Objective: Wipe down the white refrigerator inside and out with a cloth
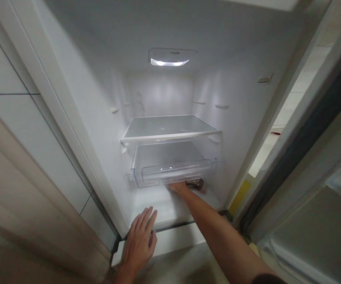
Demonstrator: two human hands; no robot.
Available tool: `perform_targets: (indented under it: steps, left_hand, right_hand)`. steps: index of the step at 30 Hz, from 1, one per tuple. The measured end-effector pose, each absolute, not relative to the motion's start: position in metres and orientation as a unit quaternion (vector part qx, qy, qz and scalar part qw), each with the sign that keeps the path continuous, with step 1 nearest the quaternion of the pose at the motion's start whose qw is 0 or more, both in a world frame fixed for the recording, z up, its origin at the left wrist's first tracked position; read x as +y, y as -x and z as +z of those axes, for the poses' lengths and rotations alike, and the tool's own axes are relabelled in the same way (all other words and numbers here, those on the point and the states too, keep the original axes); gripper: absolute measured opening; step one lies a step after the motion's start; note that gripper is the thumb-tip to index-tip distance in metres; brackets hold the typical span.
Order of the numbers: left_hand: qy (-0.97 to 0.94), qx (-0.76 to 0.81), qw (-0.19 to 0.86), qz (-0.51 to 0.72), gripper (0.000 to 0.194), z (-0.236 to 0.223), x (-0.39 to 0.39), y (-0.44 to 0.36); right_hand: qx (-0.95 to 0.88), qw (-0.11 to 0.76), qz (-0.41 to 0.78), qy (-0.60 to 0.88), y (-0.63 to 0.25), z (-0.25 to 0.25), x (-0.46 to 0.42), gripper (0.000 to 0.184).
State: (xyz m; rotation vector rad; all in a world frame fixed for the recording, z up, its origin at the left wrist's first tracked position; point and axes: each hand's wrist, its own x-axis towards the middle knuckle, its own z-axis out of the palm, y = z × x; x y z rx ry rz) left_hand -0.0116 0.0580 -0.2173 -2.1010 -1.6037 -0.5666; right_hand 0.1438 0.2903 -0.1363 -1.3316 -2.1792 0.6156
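My right hand (178,187) reaches deep into the refrigerator, under a clear plastic drawer (170,170); its fingers are hidden beneath the drawer. Just right of that wrist, a dark packaged item (195,184) with light print lies at the back of the refrigerator floor (158,207). I cannot make out what it is. Near the front left of the floor is my left hand (142,234), back upward, with fingers stretched out and nothing visible in them. A glass shelf (170,125) with a white front edge sits above the drawer.
A lit lamp (170,59) is set high in the refrigerator. Small shelf ledges (222,106) stick out of the side walls. At right, the door (315,221) with its dark gasket stands open. White tiles (40,138) line the left side.
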Motion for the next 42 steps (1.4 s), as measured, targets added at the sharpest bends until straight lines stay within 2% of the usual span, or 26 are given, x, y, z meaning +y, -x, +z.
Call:
perform_targets:
  steps: [5, 10, 14, 17, 20, 24, 28, 32, 35, 39, 42]
  left_hand:
    - [0.761, -0.569, 0.231, -0.209, 0.059, -0.22, 0.055, 0.017]
    - [0.751, -0.579, 0.23, -0.219, 0.055, -0.222, 0.049, 0.014]
    - [0.738, -0.585, 0.238, -0.237, 0.04, -0.222, 0.046, 0.011]
    - [0.742, -0.569, 0.253, -0.247, 0.025, -0.225, 0.045, 0.013]
    - [0.737, -0.569, 0.264, -0.251, 0.017, -0.226, 0.043, 0.015]
    - [0.732, -0.561, 0.288, -0.258, 0.011, -0.224, 0.04, 0.014]
    - [0.746, -0.544, 0.284, -0.258, 0.014, -0.221, 0.038, 0.011]
    - [0.734, -0.557, 0.293, -0.255, 0.014, -0.22, 0.04, 0.01]
    - [0.736, -0.559, 0.282, -0.256, 0.024, -0.22, 0.043, 0.01]
    - [0.74, -0.57, 0.25, -0.255, 0.033, -0.219, 0.046, 0.009]
    - [0.731, -0.574, 0.256, -0.266, 0.029, -0.221, 0.044, 0.01]
  right_hand:
    - [-0.879, 0.173, 0.228, 0.382, -0.066, -0.148, 0.223, 0.046]
    - [-0.905, 0.107, 0.236, 0.337, -0.134, -0.144, 0.22, 0.037]
    - [-0.856, 0.138, 0.171, 0.467, -0.201, -0.139, 0.244, 0.037]
    - [-0.836, 0.153, 0.13, 0.511, -0.194, -0.139, 0.24, 0.043]
    - [-0.87, 0.141, 0.133, 0.454, -0.146, -0.142, 0.215, 0.047]
    - [-0.925, 0.121, 0.162, 0.323, -0.097, -0.15, 0.179, 0.037]
    - [-0.947, 0.122, 0.174, 0.24, -0.132, -0.154, 0.173, 0.03]
    - [-0.881, 0.143, 0.131, 0.432, -0.217, -0.145, 0.196, 0.027]
    - [-0.806, 0.157, 0.079, 0.566, -0.255, -0.137, 0.211, 0.034]
    - [-0.806, 0.143, 0.061, 0.571, -0.223, -0.141, 0.198, 0.036]
    - [-0.882, 0.132, 0.08, 0.446, -0.17, -0.152, 0.17, 0.035]
